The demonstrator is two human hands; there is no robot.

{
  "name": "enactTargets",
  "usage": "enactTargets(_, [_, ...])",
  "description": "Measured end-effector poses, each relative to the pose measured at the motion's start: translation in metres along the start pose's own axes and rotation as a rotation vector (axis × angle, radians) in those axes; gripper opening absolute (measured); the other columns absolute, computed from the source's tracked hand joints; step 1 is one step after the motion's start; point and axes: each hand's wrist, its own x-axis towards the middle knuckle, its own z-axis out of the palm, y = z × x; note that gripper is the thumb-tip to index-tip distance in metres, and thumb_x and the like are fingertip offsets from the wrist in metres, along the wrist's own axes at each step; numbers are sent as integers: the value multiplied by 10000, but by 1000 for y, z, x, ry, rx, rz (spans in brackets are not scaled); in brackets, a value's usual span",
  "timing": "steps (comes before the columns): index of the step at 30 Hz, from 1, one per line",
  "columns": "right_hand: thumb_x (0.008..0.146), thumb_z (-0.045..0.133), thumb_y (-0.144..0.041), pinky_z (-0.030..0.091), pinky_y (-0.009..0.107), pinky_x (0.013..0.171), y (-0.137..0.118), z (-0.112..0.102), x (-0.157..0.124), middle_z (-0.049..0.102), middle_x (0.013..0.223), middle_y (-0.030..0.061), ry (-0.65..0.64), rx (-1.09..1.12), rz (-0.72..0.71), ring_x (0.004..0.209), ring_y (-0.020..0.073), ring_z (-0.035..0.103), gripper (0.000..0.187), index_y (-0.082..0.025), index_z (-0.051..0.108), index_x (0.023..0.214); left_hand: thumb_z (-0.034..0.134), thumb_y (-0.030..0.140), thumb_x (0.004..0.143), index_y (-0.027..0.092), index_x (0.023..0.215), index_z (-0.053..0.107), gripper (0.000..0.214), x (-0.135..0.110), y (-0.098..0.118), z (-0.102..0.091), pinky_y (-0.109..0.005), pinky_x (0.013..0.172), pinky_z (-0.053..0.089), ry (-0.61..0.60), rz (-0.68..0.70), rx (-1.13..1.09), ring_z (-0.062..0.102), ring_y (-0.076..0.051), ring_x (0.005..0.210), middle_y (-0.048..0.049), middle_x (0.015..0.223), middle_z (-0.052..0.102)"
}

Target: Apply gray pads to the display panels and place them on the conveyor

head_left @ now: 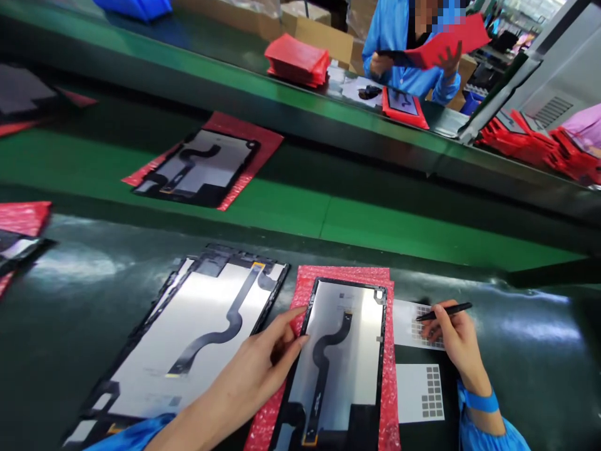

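My left hand (263,369) rests on the left edge of a display panel (342,357) with a black flex cable, fingers stretched out, thumb against the frame. That panel lies on red bubble wrap (389,388). My right hand (457,341) pinches black tweezers (444,311), their tip over a white sticker sheet (407,322) of small grey squares. A second sticker sheet (420,391) lies below it. A larger panel (197,332) lies to the left.
A green conveyor belt (357,219) runs behind the dark worktable and carries another panel on red wrap (201,166). Across it, a person in blue (404,44) handles red wrap, beside red stacks (298,59) and cardboard boxes. More red wraps (539,141) lie far right.
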Motion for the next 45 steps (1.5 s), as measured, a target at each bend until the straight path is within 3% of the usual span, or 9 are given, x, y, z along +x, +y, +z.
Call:
enactTargets(13, [981,702,-631,554,265,478,-3,-3,0,762,720,62,-73,3,20,564,205,717,435,-214,598,913,542,429,1032,195,1311,614,371,1,-4,-2,-199,555,460,-28,10,-4,552,-108,546,90,675,539])
enactTargets(19, [887,795,-661,541,265,458,0,-7,4,751,666,73,23,76,15,495,209,693,490,-198,634,875,522,436,1047,190,1339,648,401,4,2,-4,-232,551,488,-51,45,51,587,-132,534,81,648,576])
enactTargets(23, [904,767,-661,525,254,443,-14,-4,-1,717,585,39,39,95,-18,432,193,655,474,-210,623,871,530,411,1055,192,1316,696,379,2,5,-4,-295,732,617,6,72,146,746,-188,747,-30,937,761])
enactTargets(25, [929,757,-626,541,254,469,-28,7,-6,710,577,35,44,123,-48,440,185,654,443,-204,635,874,526,368,1060,181,1336,693,373,0,6,-3,-347,852,644,35,133,184,778,-226,904,-87,1123,763])
enactTargets(27, [949,758,-580,565,261,500,-45,29,-11,727,614,50,38,151,-74,471,184,670,409,-190,653,879,509,316,1067,172,1348,685,362,-1,7,-3,-380,889,653,41,189,210,777,-239,946,-104,1164,750])
enactTargets(32, [932,770,-605,619,308,504,-76,114,-27,766,670,85,19,81,-102,500,236,727,436,-188,648,892,548,245,1056,155,1368,652,341,-4,11,-7,-365,876,663,6,221,250,756,-227,966,-111,1187,730])
enactTargets(36, [940,756,-616,637,304,501,-78,169,-35,780,688,99,9,8,-108,523,252,752,445,-185,653,898,574,206,1045,100,1358,645,338,-4,19,-14,-357,812,657,-21,258,305,729,-223,916,-117,1117,731])
enactTargets(41, [926,745,-667,650,307,518,-71,185,-31,786,707,121,-38,-33,-8,559,265,771,507,-167,679,873,568,190,1048,108,1184,719,219,-3,21,-15,-353,794,626,-22,406,442,692,-242,1003,-133,1153,741])
enactTargets(45, [922,744,-678,648,298,530,-70,183,-30,779,688,115,-33,-73,13,561,260,769,515,-169,678,867,582,200,1049,131,1148,725,188,-3,22,-13,-329,780,606,20,356,451,686,-211,973,-105,1148,742])
